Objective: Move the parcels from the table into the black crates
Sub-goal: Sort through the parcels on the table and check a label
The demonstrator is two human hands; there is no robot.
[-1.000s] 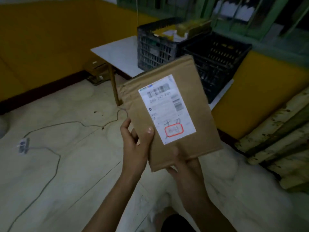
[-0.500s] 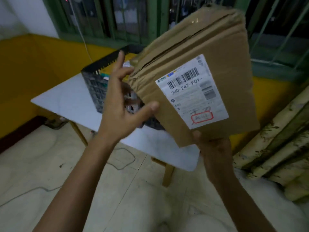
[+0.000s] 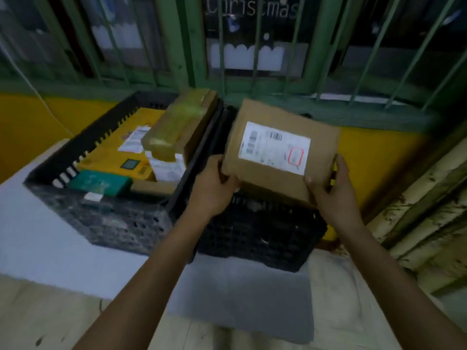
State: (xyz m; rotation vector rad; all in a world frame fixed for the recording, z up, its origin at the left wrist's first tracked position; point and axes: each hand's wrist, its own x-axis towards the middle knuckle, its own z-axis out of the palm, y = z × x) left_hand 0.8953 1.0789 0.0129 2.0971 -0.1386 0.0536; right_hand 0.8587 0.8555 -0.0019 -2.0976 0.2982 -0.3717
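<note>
**A:** Report positions, left to right.

**B:** The left black crate (image 3: pixel 101 218) stands on the worktop (image 3: pixel 50 248), already loaded. It holds a yellow parcel (image 3: pixel 113 157) and a taped brown box (image 3: pixel 182 125) propped at its right rim. The left hand (image 3: pixel 214 188) grips the near left corner of the labelled brown parcel (image 3: pixel 280 150), fingers curled under it. The right hand (image 3: pixel 333 190) grips the near right corner, thumb on top.

**A:** Location of the parcel?

**B:** Over the right black crate (image 3: pixel 265 233), tilted, label up. By my judgement it is not yet resting inside. Half a second ago it was raised before the window, borne by the right hand alone, with the left hand spread beside it.

**A:** Consequence for the task?

**B:** The carry is effectively complete. Remaining steps: lower the parcel into the right black crate, then release both hands. The parcel hides that crate's interior, so its contents cannot be confirmed.
</note>
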